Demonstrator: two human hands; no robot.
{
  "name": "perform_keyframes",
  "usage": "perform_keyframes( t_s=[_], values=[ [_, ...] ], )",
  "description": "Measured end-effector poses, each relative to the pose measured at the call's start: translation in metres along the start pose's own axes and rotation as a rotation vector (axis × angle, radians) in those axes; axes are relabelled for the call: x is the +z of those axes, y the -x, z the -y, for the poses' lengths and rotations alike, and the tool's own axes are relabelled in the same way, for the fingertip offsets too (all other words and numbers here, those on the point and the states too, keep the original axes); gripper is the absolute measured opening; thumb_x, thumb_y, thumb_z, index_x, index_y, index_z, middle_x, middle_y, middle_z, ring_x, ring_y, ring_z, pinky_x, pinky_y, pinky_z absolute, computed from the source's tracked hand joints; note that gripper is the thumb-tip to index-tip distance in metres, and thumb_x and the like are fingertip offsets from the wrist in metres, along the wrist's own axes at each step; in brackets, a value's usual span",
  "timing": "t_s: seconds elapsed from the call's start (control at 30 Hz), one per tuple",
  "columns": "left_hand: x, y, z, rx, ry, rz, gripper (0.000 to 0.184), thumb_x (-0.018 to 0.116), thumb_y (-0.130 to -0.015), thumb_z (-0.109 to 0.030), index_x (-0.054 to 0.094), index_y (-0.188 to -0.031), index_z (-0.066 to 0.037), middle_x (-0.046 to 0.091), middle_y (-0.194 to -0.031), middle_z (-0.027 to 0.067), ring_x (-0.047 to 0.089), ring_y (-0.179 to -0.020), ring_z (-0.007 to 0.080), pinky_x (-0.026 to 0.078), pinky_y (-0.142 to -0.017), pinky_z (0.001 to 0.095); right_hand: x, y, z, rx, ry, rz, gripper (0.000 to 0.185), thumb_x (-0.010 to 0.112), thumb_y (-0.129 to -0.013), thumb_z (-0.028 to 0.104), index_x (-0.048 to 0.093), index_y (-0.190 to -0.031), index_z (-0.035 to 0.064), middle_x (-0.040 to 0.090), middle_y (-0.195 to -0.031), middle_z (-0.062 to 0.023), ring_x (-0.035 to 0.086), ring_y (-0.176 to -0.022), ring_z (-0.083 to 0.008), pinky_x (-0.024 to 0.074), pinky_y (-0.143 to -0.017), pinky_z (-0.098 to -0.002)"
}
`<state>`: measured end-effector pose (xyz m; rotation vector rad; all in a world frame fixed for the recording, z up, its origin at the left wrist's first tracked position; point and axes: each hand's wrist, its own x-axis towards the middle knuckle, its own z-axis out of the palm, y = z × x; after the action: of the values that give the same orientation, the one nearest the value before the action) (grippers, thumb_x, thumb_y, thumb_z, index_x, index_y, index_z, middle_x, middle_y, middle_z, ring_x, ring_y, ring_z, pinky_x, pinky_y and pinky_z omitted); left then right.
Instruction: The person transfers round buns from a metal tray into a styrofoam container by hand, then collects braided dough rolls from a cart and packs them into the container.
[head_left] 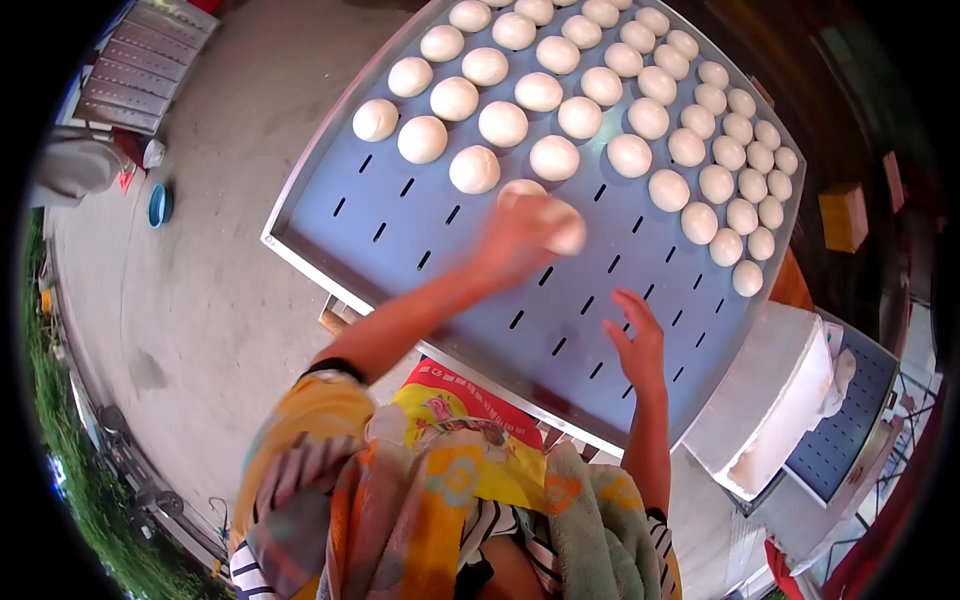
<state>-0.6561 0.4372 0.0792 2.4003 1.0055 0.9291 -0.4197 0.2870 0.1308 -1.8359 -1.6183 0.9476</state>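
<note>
My left hand (pixel 512 238), smeared by motion, is over the blue slotted tray (pixel 470 290) with a round white dough ball (pixel 566 228) held at its fingers. Behind its knuckles, another dough ball (pixel 521 190) is partly hidden. My right hand (pixel 638 335) hovers above the tray's near right part, fingers apart and nothing in them. Rows of similar smooth dough balls (pixel 554 158) cover the far and right parts of the tray, with slotted surface showing around my hands.
A white foam box (pixel 765 385) stands beside the tray's right edge, and another blue slotted tray (pixel 850 420) lies beyond it. A small blue tub (pixel 159 205) sits on the concrete floor (pixel 210 290) at left. Near the tray's front edge is a red and yellow printed bag (pixel 465 400).
</note>
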Motion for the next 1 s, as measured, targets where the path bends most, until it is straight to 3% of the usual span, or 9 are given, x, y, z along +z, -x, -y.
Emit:
perform_keyframes(
  t_s=[0.03, 0.1, 0.17, 0.27, 0.43, 0.5, 0.67, 0.77, 1.0],
  values=[
    [0.024, -0.003, -0.016, 0.062, -0.119, 0.064, 0.046, 0.075, -0.070, -0.024, 0.064, -0.114, -0.016, 0.059, -0.107, 0.0138, 0.053, -0.112, 0.0340, 0.033, -0.105, 0.0651, 0.005, -0.008, -0.014, 0.038, -0.013, -0.010, 0.047, 0.074, -0.081, 0.006, 0.061, -0.126, 0.0037, 0.061, -0.129, -0.0124, 0.060, -0.116, -0.0286, 0.0476, -0.097, -0.0348],
    [0.077, -0.008, -0.003, 0.083, -0.309, 0.154, 0.058, 0.077, -0.071, -0.026, 0.060, -0.125, -0.016, 0.055, -0.122, 0.0180, 0.048, -0.121, 0.0355, 0.024, -0.107, 0.0724, 0.018, -0.024, -0.036, 0.130, -0.030, -0.016, 0.055, 0.076, -0.079, 0.008, 0.058, -0.131, 0.0057, 0.059, -0.131, -0.0120, 0.058, -0.118, -0.0287, 0.0470, -0.098, -0.0352],
    [0.064, -0.005, 0.002, 0.024, -0.327, 0.233, 0.066, 0.080, -0.069, -0.028, 0.057, -0.131, -0.020, 0.053, -0.127, 0.0135, 0.045, -0.126, 0.0347, 0.027, -0.108, 0.0660, 0.030, -0.041, -0.047, 0.236, -0.047, 0.001, 0.067, 0.079, -0.076, 0.011, 0.053, -0.138, 0.0083, 0.056, -0.136, -0.0110, 0.055, -0.123, -0.0288, 0.0456, -0.101, -0.0363],
    [-0.011, -0.016, 0.016, -0.028, -0.092, 0.167, 0.072, 0.081, -0.072, -0.029, 0.053, -0.138, -0.020, 0.051, -0.130, 0.0122, 0.040, -0.130, 0.0341, 0.031, -0.110, 0.0542, 0.048, -0.079, -0.028, -0.036, 0.160, -0.081, 0.085, 0.085, -0.069, 0.015, 0.046, -0.144, 0.0113, 0.049, -0.142, -0.0088, 0.047, -0.129, -0.0295, 0.0429, -0.104, -0.0391],
    [-0.134, 0.012, 0.210, -0.165, -0.366, -0.118, 0.073, 0.074, -0.068, -0.006, 0.053, -0.137, -0.015, 0.056, -0.122, 0.0120, 0.049, -0.116, 0.0363, 0.041, -0.099, 0.0467, 0.073, -0.159, -0.002, -0.210, 0.347, 0.153, 0.096, 0.089, -0.063, 0.021, 0.042, -0.146, 0.0126, 0.046, -0.139, -0.0093, 0.043, -0.128, -0.0335, 0.0399, -0.105, -0.0427],
    [-0.148, 0.037, 0.272, -0.384, -0.346, 0.085, 0.073, 0.074, -0.071, -0.009, 0.051, -0.139, -0.021, 0.051, -0.133, 0.0131, 0.047, -0.122, 0.0384, 0.040, -0.104, 0.0471, 0.087, -0.166, -0.009, -0.236, 0.390, 0.188, 0.096, 0.089, -0.061, 0.017, 0.043, -0.145, 0.0131, 0.049, -0.135, -0.0086, 0.046, -0.123, -0.0334, 0.0420, -0.103, -0.0422],
    [-0.141, 0.024, 0.261, -0.507, -0.214, 0.189, 0.070, 0.071, -0.073, -0.001, 0.051, -0.138, -0.019, 0.049, -0.136, 0.0137, 0.047, -0.123, 0.0395, 0.044, -0.104, 0.0451, 0.111, -0.168, -0.009, -0.233, 0.351, 0.119, 0.094, 0.089, -0.059, 0.011, 0.047, -0.143, 0.0163, 0.052, -0.129, -0.0073, 0.051, -0.113, -0.0332, 0.0474, -0.096, -0.0420],
    [-0.138, 0.019, 0.251, -0.230, -0.157, 0.317, 0.068, 0.068, -0.075, 0.005, 0.053, -0.136, -0.020, 0.046, -0.139, 0.0148, 0.047, -0.124, 0.0397, 0.045, -0.104, 0.0446, 0.113, -0.171, 0.005, -0.249, 0.446, 0.122, 0.094, 0.090, -0.057, 0.017, 0.048, -0.141, 0.0180, 0.054, -0.126, -0.0069, 0.051, -0.113, -0.0327, 0.0489, -0.092, -0.0415],
    [-0.132, 0.000, 0.208, -0.206, -0.226, 0.570, 0.100, 0.082, -0.068, -0.003, 0.034, -0.151, -0.033, 0.031, -0.156, 0.0048, 0.030, -0.141, 0.0331, 0.036, -0.113, 0.0483, 0.147, -0.175, 0.039, -0.217, 0.632, 0.043, 0.083, 0.087, -0.063, 0.035, 0.051, -0.137, 0.0212, 0.058, -0.118, -0.0010, 0.058, -0.103, -0.0267, 0.0531, -0.076, -0.0403]
  ],
)
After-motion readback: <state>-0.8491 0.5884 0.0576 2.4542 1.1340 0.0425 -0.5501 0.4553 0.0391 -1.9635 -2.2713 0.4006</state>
